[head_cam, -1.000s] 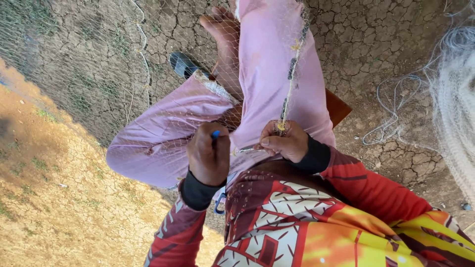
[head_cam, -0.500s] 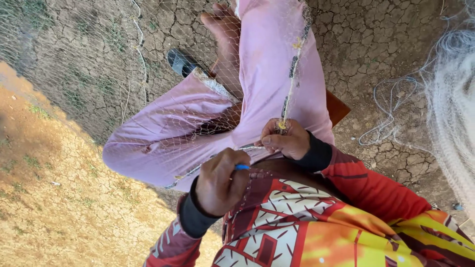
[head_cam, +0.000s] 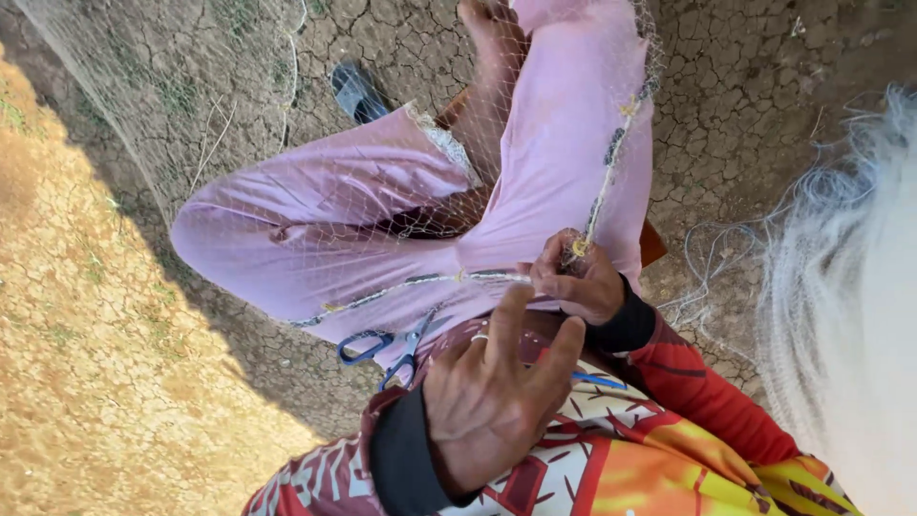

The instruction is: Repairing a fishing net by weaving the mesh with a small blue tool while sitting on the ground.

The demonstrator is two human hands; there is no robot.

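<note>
A fine fishing net (head_cam: 315, 201) lies over my legs in pink trousers (head_cam: 382, 220). Its edge rope, with yellow ties and dark weights (head_cam: 611, 153), runs along my right leg. My right hand (head_cam: 578, 277) pinches this rope at a yellow knot. My left hand (head_cam: 487, 397), a ring on one finger, sits lower, close to my patterned red shirt, and holds a thin blue netting needle (head_cam: 597, 380) that sticks out to the right under its fingers. Blue-handled scissors (head_cam: 382, 349) rest on my lap just left of that hand.
Cracked dry earth (head_cam: 764, 86) surrounds me, sunlit at the left. A dark sandal (head_cam: 355, 91) lies beyond my left knee, and my bare foot (head_cam: 487, 29) is at the top. A heap of white net (head_cam: 841, 287) fills the right side. A brown seat edge (head_cam: 654, 244) shows under my leg.
My left hand has drawn back from beside the right hand toward my body, taking the blue needle with it. The right hand has kept its hold on the rope.
</note>
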